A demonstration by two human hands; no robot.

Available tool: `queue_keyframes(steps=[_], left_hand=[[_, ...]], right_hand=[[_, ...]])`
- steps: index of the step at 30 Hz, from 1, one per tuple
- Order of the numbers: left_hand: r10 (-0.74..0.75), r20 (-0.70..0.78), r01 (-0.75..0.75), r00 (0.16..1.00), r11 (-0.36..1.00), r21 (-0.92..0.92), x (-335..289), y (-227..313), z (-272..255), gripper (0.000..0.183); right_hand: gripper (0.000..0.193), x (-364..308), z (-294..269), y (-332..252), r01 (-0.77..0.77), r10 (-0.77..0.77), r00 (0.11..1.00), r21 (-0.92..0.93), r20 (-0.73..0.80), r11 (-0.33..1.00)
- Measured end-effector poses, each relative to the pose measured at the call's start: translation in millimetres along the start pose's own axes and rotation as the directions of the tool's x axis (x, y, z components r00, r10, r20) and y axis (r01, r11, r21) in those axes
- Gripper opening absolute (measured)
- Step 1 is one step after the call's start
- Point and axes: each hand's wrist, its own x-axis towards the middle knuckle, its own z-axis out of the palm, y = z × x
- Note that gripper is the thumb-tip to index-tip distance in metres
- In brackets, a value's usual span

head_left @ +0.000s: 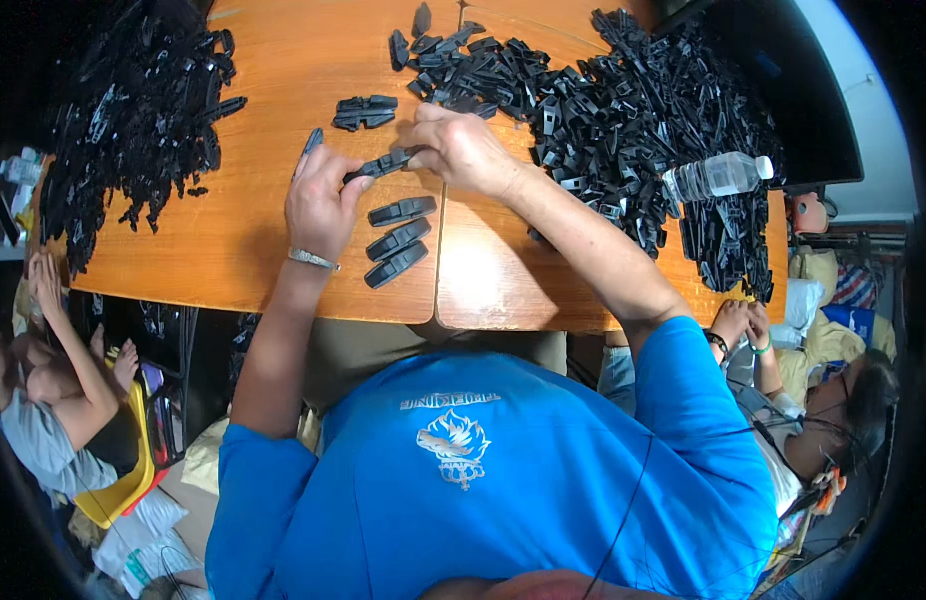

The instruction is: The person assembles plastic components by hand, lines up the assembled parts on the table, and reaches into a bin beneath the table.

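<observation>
Between my two hands is a long black plastic part point(388, 162) with a notched middle. My left hand point(323, 205) pinches its left end with the thumb and a finger, and a second small black piece point(313, 141) shows at that hand's outer fingers. My right hand point(465, 150) is closed at the other end, its fingertips partly hidden. Just nearer to me, three smooth black plastic parts point(398, 239) lie in a short column on the wooden table point(253, 250). Beyond my hands rests a small pair of notched black parts point(365, 112), side by side.
A big heap of black plastic pieces point(603, 130) covers the right side, with a clear plastic bottle point(723, 176) lying on it. Another dark heap point(133, 110) fills the far left. People sit at both sides, and a black screen point(793, 90) stands far right.
</observation>
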Motion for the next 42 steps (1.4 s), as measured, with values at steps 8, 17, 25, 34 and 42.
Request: queue_keyframes(steps=[8,17,25,34,42], left_hand=[[0.007,0.013,-0.007,1.0,1.0,-0.026,0,0,2,0.019],[0.04,0.008,-0.04,0.999,0.998,-0.046,6,0,3,0.016],[0.016,0.201,0.013,0.979,0.99,-0.143,9,-4,-2,0.02],[-0.005,0.295,0.034,0.955,0.995,-0.092,70,50,37,0.023],[0.061,0.279,-0.129,0.958,0.963,0.235,90,68,79,0.015]], right_hand=[[0.027,-9,5,-8,-0.042,0.045,0.997,0.045,-0.07,0.998],[0.027,-2,22,-10,0.022,-0.021,0.993,0.007,-0.115,1.0],[0.018,-12,18,-16,-0.048,0.045,0.994,-0.035,-0.097,0.998],[0.019,-62,-60,26,-0.471,0.383,0.87,-0.295,-0.31,0.831],[0.02,-16,-36,26,-0.396,0.305,0.899,-0.284,-0.316,0.873]])
